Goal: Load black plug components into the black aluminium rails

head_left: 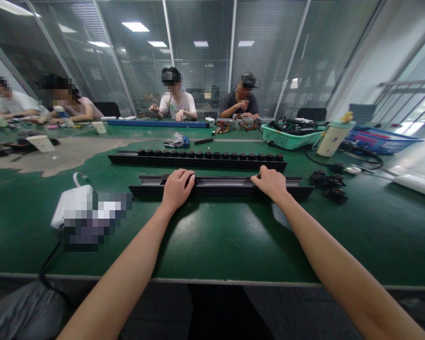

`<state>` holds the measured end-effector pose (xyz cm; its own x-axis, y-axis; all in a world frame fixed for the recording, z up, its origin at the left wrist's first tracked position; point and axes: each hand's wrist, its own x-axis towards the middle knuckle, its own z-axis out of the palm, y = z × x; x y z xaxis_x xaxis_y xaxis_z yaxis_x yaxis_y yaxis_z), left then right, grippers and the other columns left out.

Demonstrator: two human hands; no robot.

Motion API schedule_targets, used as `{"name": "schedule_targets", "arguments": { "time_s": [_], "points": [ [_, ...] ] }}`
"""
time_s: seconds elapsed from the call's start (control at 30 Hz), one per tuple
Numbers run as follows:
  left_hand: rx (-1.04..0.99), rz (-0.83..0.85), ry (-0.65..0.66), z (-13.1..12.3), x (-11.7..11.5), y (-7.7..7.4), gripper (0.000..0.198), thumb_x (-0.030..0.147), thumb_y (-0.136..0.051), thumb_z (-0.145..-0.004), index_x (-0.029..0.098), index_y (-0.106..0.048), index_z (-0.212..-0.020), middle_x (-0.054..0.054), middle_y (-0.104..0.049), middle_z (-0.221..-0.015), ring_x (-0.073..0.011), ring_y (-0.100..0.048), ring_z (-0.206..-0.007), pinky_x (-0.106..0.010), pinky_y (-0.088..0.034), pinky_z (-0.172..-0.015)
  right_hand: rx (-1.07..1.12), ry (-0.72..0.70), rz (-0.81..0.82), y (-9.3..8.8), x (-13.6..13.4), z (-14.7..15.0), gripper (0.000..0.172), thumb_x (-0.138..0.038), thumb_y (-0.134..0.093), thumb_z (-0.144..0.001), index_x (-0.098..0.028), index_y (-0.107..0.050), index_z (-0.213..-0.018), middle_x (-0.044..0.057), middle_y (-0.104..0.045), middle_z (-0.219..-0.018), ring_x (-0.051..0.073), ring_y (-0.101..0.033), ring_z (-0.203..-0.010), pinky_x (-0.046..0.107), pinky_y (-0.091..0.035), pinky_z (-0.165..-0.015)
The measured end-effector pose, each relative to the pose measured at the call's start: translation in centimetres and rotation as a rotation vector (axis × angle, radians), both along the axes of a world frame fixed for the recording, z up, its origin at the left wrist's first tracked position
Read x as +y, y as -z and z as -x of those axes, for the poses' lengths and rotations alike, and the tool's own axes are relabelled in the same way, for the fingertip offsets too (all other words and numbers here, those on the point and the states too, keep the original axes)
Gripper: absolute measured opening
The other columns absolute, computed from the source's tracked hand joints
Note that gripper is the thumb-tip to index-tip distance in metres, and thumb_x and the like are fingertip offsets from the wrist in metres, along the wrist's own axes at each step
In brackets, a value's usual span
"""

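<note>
White box: on the left of the green bench point(230, 250), a white box point(72, 208) sat beside a blurred-out item, black cord dangling over the edge.
Left hand: my left hand point(178, 190) was curled over the near rail; couldn't tell if it gripped the rail or the dark piece point(166, 178) right by it.
Right hand: the right hand point(270, 183) had thumb and fingers closed on the same rail, further right.
Near rail: the near rail point(223, 186) was long, black and straight, open on top with a greyish channel, lying crosswise on the bench. My hands blocked bits of it.
Loose parts: chunky black parts point(336, 195) sat just past its right end.
Far rail: basically the same thing, the far rail point(194, 162), with a row of round black pieces point(208, 155) along it.
Behind that: grey-blue cloth point(177, 140), cream bottle point(333, 140), green basket point(285, 140) full of cables.
Way back: people point(179, 103) sitting by glass panels point(201, 28).
</note>
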<state>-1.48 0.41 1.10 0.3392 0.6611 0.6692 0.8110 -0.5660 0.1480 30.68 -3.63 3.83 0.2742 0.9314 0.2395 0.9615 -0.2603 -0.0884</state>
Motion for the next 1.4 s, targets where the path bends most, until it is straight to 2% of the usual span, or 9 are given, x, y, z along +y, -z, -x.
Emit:
{"name": "schedule_targets", "arguments": {
  "time_s": [0.33, 0.63, 0.87, 1.4],
  "points": [
    [0.006, 0.0, 0.001, 0.08, 0.08, 0.12, 0.037, 0.038, -0.037, -0.104, 0.021, -0.069, -0.112, -0.01, -0.069, -0.11, -0.026, -0.062, -0.108, -0.041, -0.047, -0.101, 0.087, 0.049, 0.055, -0.13, 0.28, -0.47, 0.042, -0.046, -0.049, -0.095, -0.013, -0.061, -0.119, 0.019, -0.073, -0.109, 0.036, -0.071, -0.105, 0.039, -0.052, -0.082],
    [0.002, 0.003, -0.002, 0.1, 0.08, 0.13, 0.037, 0.038, -0.038, -0.104, 0.021, -0.07, -0.113, -0.01, -0.069, -0.111, -0.0265, -0.062, -0.108, -0.041, -0.047, -0.1, 0.064, 0.075, 0.09, -0.74, -0.05, 0.26, 0.044, -0.042, -0.048, -0.097, -0.006, -0.055, -0.123, 0.025, -0.07, -0.114, 0.036, -0.069, -0.11, 0.04, -0.05, -0.089],
    [0.004, -0.002, -0.004, 0.05, -0.06, 0.02, 0.037, 0.038, -0.038, -0.105, 0.021, -0.07, -0.112, -0.009, -0.069, -0.11, -0.0255, -0.062, -0.107, -0.04, -0.048, -0.099, 0.048, 0.08, 0.07, -0.67, -0.12, 0.46, 0.042, -0.04, -0.048, -0.097, -0.005, -0.055, -0.121, 0.026, -0.072, -0.111, 0.037, -0.07, -0.108, 0.041, -0.051, -0.088],
    [0.001, 0.005, -0.003, 0.15, 0.02, 0.13, 0.036, 0.038, -0.039, -0.104, 0.021, -0.07, -0.112, -0.009, -0.069, -0.11, -0.0257, -0.062, -0.107, -0.04, -0.047, -0.1, 0.028, 0.19, 0.015, -0.09, -0.12, -0.26, 0.042, -0.032, -0.047, -0.093, -0.002, -0.057, -0.121, 0.028, -0.071, -0.112, 0.038, -0.068, -0.112, 0.044, -0.048, -0.091]
  ]
}}
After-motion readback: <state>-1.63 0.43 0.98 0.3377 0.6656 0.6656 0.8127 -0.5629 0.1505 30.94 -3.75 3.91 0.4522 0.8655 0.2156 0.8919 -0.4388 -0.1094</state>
